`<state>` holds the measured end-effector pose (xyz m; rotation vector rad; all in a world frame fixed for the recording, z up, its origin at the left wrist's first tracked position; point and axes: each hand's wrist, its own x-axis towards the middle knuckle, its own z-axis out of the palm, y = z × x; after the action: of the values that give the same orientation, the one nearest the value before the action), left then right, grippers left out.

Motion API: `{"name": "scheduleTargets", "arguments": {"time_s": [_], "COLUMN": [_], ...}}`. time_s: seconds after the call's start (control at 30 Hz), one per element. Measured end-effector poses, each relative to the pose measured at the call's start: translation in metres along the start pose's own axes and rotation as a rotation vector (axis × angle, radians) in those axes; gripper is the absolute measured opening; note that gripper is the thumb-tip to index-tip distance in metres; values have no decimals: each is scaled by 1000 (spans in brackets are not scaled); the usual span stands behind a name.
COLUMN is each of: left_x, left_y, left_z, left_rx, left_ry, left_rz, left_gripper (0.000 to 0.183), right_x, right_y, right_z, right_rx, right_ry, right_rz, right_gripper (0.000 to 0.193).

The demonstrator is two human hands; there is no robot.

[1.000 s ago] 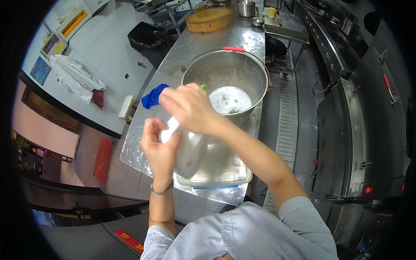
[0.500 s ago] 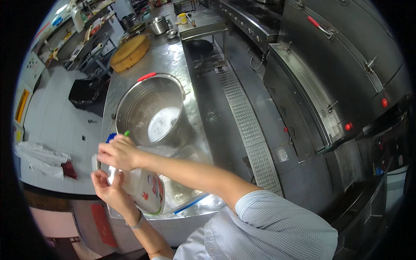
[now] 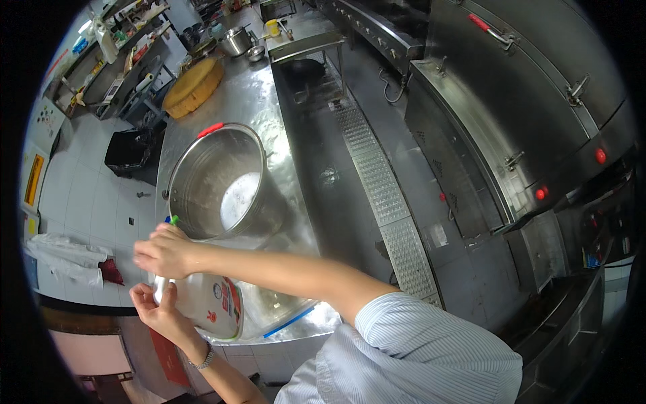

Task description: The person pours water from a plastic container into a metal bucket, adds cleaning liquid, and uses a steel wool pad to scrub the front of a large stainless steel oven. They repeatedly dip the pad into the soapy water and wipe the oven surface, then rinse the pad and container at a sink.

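A large white plastic jug (image 3: 202, 306) with a printed label leans tilted at the near left of the steel table. Its top points left, toward my hands. My left hand (image 3: 165, 316), a watch at its wrist, is closed round the white handle. My right hand (image 3: 165, 254) crosses over from the right and is closed at the jug's top; its fingers hide what they grip. Small blue and green bits (image 3: 174, 220) show just beyond it. A big steel pot (image 3: 269, 209) stands right behind, with white foamy liquid (image 3: 239, 200) at its bottom and a red-sleeved handle (image 3: 210, 130).
A clear, blue-edged plastic container or bag (image 3: 282, 313) lies beside the jug on the steel table (image 3: 259, 87). Farther along stand a round wooden chopping block (image 3: 193, 87) and a small pot (image 3: 237, 42). A steel cabinet (image 3: 518, 87) rises on the right across the aisle.
The whole view has shifted a little, so pot, jug and hands sit lower and farther left. Both hands keep their places at the jug's top and handle.
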<state>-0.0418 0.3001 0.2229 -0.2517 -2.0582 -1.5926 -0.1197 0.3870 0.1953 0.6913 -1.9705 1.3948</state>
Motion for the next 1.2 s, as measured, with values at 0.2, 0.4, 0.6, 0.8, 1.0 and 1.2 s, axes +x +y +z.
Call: {"name": "scheduleTargets", "arguments": {"time_s": [0.2, 0.4, 0.6, 0.8, 1.0, 1.2], "left_x": [2, -4, -47, -134, -284, -429], "left_y": [-1, -4, 38, 87, 121, 154], "left_z": [9, -14, 1, 57, 130, 174], "left_rx": [-6, -102, -302, -380, -490, -446], "left_ry": [18, 24, -111, -531, -1145, -1618], "left_rz": [0, -28, 38, 86, 184, 374], "left_gripper": [27, 24, 28, 28, 28, 23], "right_x": [2, -25, -116, -214, -345, -468], "right_y": [12, -43, -137, -191, -246, -298], "right_z": [1, -54, -123, -172, -234, -286], "right_rx": [174, 55, 503, 645, 729, 593], "right_ry": [-62, 276, 16, 329, 1031, 1472], "right_rz": [101, -197, 498, 569, 626, 580], "right_gripper": [25, 23, 27, 47, 42, 27]}}
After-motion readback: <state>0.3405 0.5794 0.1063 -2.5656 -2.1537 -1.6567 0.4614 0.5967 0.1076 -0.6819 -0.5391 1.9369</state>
